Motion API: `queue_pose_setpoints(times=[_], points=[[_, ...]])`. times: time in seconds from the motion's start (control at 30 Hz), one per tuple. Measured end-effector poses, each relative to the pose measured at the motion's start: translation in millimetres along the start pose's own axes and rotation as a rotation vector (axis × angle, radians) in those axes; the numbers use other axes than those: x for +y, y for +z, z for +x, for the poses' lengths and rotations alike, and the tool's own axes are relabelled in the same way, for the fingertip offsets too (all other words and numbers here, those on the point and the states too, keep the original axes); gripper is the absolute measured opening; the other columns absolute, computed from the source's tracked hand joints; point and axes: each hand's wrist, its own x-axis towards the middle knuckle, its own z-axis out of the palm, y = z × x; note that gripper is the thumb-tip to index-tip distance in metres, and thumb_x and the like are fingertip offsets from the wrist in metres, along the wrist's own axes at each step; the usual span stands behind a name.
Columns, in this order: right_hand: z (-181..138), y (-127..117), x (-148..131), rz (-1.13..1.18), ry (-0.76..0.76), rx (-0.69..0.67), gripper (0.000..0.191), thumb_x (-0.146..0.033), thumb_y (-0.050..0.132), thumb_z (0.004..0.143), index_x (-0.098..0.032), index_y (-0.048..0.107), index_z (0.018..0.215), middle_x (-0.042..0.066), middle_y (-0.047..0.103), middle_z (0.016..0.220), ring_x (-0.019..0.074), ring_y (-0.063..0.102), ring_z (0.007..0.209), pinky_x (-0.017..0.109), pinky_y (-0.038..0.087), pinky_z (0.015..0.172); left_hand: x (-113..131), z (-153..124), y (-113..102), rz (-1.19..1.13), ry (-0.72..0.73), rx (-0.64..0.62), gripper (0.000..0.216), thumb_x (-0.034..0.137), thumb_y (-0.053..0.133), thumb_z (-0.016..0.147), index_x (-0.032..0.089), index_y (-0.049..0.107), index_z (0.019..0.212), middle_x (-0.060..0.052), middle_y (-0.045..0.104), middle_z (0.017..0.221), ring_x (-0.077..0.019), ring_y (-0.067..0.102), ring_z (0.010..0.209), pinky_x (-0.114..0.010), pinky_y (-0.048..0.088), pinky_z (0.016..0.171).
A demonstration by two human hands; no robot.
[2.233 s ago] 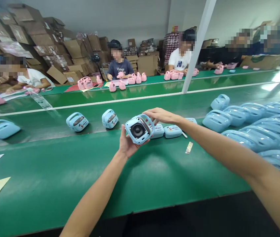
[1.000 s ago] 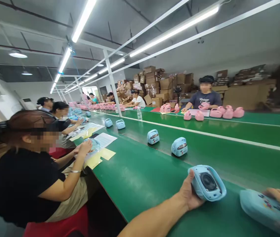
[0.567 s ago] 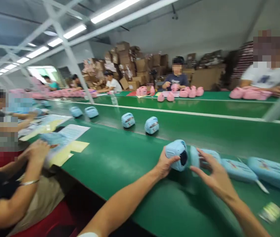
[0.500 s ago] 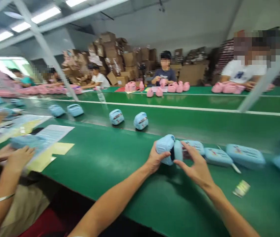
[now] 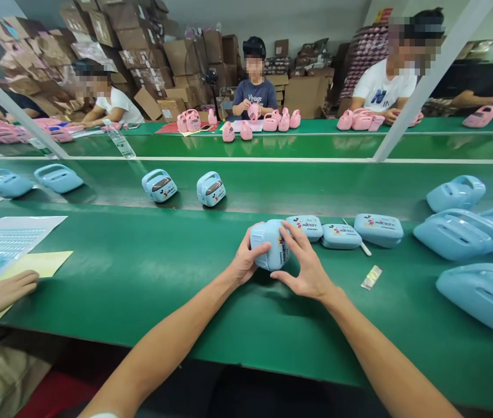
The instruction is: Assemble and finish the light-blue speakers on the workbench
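My left hand (image 5: 245, 255) is closed round the rear part of a light blue plastic case (image 5: 261, 247), held just above the green table. From the other side my right hand (image 5: 305, 264) grips the case's printed front part, fingers at the top edge and thumb low. The two parts now meet, and part of the print shows beside my right fingers. Just behind my right hand lie several light blue panels printed with MICKEY, among them a near panel (image 5: 341, 236) and a thicker one (image 5: 378, 230). A white stick (image 5: 365, 249) rests between these.
Handled light blue shells (image 5: 459, 234) are grouped at the right. A small packet (image 5: 372, 277) lies on the green tabletop (image 5: 155, 296). Two assembled blue cases (image 5: 211, 190) stand farther back. At left, a co-worker's hand (image 5: 15, 287) rests near yellow paper (image 5: 50, 264). Co-workers sit opposite with pink pieces.
The front part, apart from the rear with a dark gap between them, is now against it. My view has swung right, showing more blue shells there.
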Motion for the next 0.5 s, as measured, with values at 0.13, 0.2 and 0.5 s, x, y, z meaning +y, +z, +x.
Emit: queue_pose_setpoints(times=[0.13, 0.2, 0.5], points=[[0.5, -4.5, 5.5, 0.004, -0.025, -0.003, 0.099, -0.054, 0.079, 0.09, -0.034, 0.028, 0.172, 0.015, 0.042, 0.171, 0.0393, 0.042, 0.159, 0.064, 0.038, 0.129, 0.4, -0.2, -1.5, -0.017, -0.056, -0.055, 0.073, 0.036, 0.102, 0.063, 0.022, 0.07, 0.126, -0.008, 0.076, 0.122, -0.0308, 0.068, 0.117, -0.046, 0.05, 0.109], [-0.2, -3.8, 7.6, -0.014, -0.031, 0.013, 0.1, -0.058, 0.082, 0.087, -0.035, 0.032, 0.17, 0.015, 0.047, 0.168, 0.0392, 0.045, 0.157, 0.064, 0.039, 0.128, -0.1, -0.3, -2.5, -0.012, -0.056, -0.095, 0.074, 0.032, 0.104, 0.06, 0.021, 0.07, 0.125, -0.009, 0.077, 0.119, -0.0324, 0.068, 0.118, -0.049, 0.049, 0.111], [0.2, -9.7, 7.7, 0.114, 0.029, -0.039, 0.108, -0.058, 0.08, 0.089, -0.028, 0.021, 0.174, 0.015, 0.039, 0.175, 0.0383, 0.04, 0.161, 0.062, 0.035, 0.132, -0.6, 5.1, -2.2, -0.118, -0.242, -0.151, 0.057, 0.034, 0.093, 0.071, 0.015, 0.074, 0.121, -0.013, 0.079, 0.121, -0.0389, 0.068, 0.127, -0.058, 0.048, 0.117]])
